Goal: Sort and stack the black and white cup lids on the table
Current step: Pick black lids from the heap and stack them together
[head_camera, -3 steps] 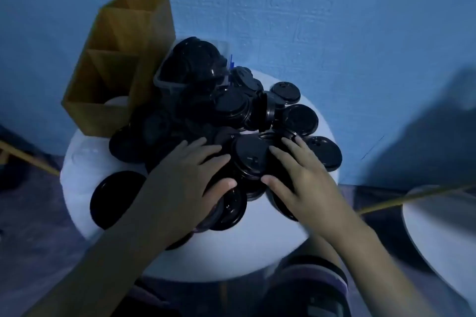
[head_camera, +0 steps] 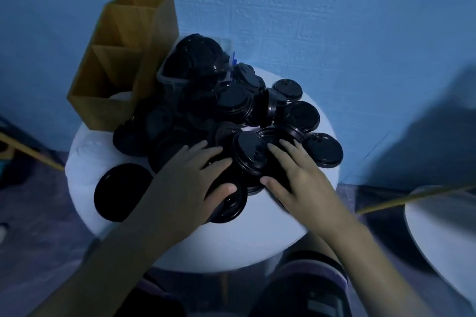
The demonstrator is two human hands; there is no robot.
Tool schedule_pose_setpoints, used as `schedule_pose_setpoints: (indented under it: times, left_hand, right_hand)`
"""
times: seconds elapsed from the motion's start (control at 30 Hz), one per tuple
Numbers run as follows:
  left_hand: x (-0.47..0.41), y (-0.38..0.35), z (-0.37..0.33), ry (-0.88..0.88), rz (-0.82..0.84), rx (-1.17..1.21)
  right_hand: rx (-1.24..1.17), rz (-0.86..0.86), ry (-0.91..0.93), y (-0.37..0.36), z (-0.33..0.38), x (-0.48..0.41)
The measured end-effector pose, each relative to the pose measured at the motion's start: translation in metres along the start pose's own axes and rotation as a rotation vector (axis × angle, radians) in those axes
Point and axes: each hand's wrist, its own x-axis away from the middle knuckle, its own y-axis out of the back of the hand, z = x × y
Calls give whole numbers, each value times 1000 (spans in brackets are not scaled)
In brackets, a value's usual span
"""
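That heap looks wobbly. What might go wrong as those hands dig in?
The heap of black lids is loosely piled; the left hand and right hand pressing on it may set lids sliding. One lid sits at the table rim on the right and might get nudged off.

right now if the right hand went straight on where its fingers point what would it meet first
Probably the raised black lid just ahead of the right hand; whether they touch is unclear.

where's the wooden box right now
In the head view the wooden box stands at the far left of the table, right beside the clear tub heaped with black lids.
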Motion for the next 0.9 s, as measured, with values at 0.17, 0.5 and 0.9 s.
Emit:
schedule_pose_setpoints:
  times: [0.17, 0.5, 0.9]
  left_hand:
    - [22, -4, 6, 93, 109, 105]
    - [31, -8, 12, -25, 126, 54]
    - [36, -15, 18, -85, -31, 141]
  right_hand:
    - [-42, -45, 9, -13, 1, -1]
    - [-89, -114, 46, -19, 3, -13]
    - [-159, -197, -65, 3, -10, 51]
